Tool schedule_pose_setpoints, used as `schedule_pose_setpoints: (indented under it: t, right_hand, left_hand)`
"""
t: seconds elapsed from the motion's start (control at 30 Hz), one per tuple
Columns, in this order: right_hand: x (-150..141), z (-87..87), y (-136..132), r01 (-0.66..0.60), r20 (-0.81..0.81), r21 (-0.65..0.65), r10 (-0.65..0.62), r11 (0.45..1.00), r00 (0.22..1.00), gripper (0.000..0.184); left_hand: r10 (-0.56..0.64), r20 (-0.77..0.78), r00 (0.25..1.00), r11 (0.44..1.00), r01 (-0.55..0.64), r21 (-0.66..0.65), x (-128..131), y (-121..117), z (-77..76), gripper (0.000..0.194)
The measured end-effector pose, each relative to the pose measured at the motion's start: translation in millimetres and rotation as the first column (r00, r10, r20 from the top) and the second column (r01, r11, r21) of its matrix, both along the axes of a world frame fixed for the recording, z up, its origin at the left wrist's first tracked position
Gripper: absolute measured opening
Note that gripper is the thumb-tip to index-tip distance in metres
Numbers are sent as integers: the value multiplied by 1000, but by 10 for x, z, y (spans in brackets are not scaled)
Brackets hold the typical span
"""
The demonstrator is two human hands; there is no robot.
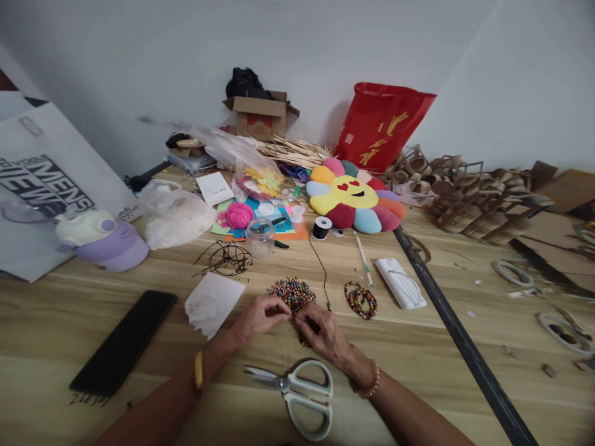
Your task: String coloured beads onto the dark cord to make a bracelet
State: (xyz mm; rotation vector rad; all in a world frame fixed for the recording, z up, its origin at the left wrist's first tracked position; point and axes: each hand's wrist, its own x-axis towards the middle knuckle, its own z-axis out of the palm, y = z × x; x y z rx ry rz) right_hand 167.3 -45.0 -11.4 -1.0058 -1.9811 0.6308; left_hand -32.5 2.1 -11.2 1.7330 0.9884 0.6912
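Near the far edge of the bench (427,375), a cardboard box (260,119) with a black bundle (246,83) on top stands left of a red bag (381,130). A smiling flower cushion (353,192) lies before that bag. Woven baskets (483,204) crowd the far right corner. A white-and-purple cap (106,240) sits by the left edge.

"VOGUE", "MENS" and partial "IEW" on the white board (95,164); gold characters, illegible, on the red bag (379,127).

Pale plain wall (186,49) behind light wood-grain table (223,409).
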Motion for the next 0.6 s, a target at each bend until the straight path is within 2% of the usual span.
schedule_pose_setpoints:
  t: [0.17, 0.6]
  right_hand:
    - [2, 8, -3, -12, 8, -12, 12, 1000, 1000, 19]
    - [-5, -3, -9, -8, 10, -30, 9, 1000, 1000, 22]
  left_hand:
    - [-13, -8, 1000, 1000, 13, 2, 0, -14, 57, 8]
    - [-22, -24, 999, 1000, 23, 6, 12, -25, 43, 8]
